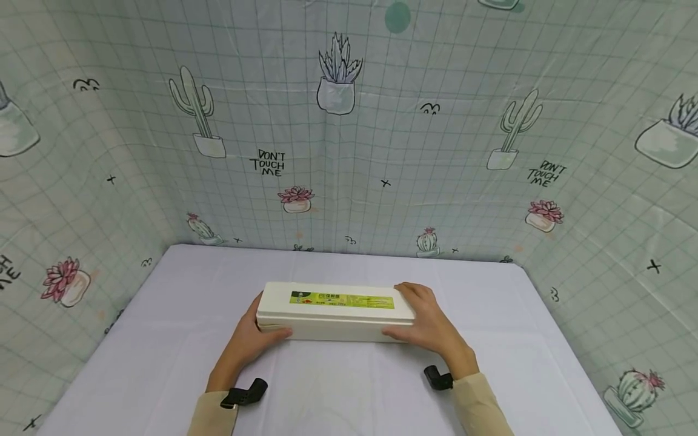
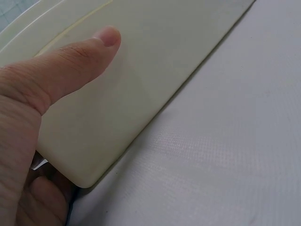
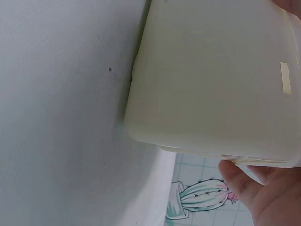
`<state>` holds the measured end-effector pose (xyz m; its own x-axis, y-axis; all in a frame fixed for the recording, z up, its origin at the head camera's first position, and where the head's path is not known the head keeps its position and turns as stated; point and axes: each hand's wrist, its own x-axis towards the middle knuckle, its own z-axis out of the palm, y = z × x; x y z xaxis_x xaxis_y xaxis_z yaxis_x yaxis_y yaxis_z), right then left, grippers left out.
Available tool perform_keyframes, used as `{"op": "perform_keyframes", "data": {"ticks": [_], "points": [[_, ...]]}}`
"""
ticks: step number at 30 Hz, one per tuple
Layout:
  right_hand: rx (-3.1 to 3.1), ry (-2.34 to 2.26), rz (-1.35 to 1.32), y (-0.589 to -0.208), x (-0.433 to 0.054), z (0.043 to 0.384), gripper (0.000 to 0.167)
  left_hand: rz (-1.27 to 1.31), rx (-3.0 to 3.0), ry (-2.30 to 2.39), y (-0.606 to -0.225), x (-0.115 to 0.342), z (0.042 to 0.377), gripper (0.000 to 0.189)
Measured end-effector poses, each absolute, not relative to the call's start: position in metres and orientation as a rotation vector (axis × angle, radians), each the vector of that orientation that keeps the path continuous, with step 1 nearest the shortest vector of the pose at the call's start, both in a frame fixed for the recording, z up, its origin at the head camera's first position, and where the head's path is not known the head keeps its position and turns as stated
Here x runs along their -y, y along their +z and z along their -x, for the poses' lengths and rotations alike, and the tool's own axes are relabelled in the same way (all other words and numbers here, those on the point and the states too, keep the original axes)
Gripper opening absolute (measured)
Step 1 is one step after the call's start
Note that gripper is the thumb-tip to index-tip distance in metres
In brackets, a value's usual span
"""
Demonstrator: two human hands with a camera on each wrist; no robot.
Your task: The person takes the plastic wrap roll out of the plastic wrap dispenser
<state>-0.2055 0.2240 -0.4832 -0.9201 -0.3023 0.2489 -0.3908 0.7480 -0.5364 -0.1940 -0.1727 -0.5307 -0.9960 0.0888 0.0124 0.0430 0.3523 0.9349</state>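
Note:
A long cream-white cling film box [image 1: 338, 312] with a hinged-looking lid lies crosswise on the white table. A yellow-green printed label [image 1: 341, 300] runs along its top. My left hand [image 1: 252, 339] grips its left end, thumb flat along the front face and fingers round behind the end. At the other end my right hand [image 1: 428, 321] holds the box, thumb at the front and fingers over the far top edge. In the left wrist view, the left thumb [image 2: 77, 61] presses the box's smooth side. Fingers of the right hand [image 3: 277, 197] touch the lid edge in the right wrist view.
The white-covered table [image 1: 349, 393] reaches to a grid-patterned cloth backdrop [image 1: 371, 145] printed with cacti, which hangs behind and at both sides. A black wrist camera [image 1: 245, 393] is strapped at the left wrist, another black camera [image 1: 438, 378] at the right.

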Motion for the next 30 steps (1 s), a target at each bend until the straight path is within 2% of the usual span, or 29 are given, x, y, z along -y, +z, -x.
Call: {"op": "perform_keyframes", "data": {"ticks": [11, 20, 30], "points": [[2.771, 0.930, -0.580, -0.483, -0.225, 0.204, 0.093, -0.104, -2.589, 1.743, -0.529, 0.170, 0.191, 0.111], [2.700, 0.980, -0.559, -0.485, -0.228, 0.206, 0.087, -0.127, -2.623, 1.695, -0.529, 0.170, 0.189, 0.097], [2.644, 0.974, -0.522, -0.481, -0.237, 0.207, 0.087, -0.126, -2.591, 1.723, -0.527, 0.172, 0.190, 0.108]]}}
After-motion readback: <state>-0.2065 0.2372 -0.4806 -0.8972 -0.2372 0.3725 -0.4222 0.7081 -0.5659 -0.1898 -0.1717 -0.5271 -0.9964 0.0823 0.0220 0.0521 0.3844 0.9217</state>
